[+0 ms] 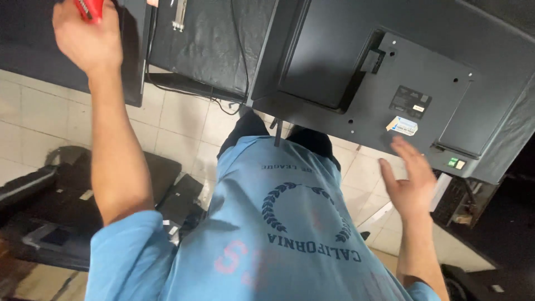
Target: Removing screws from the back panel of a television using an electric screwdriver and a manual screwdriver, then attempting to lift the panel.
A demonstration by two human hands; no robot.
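Black TV back panel (390, 78), mid-teardown by the look of it.
Left hand (86, 33) grips a red tool (89, 8); right hand (409, 178), fingers spread, just under the panel edge. Probably needs steadying next.

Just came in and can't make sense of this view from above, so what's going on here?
A person in a light blue T-shirt stands at a flat-screen television lying face down, its dark back panel up. Their right hand is open, fingers spread, at the panel's near edge beside a small sticker. Their left hand is raised to the far left and grips a red tool handle, mostly out of frame. More dark equipment lies on the tiled floor.
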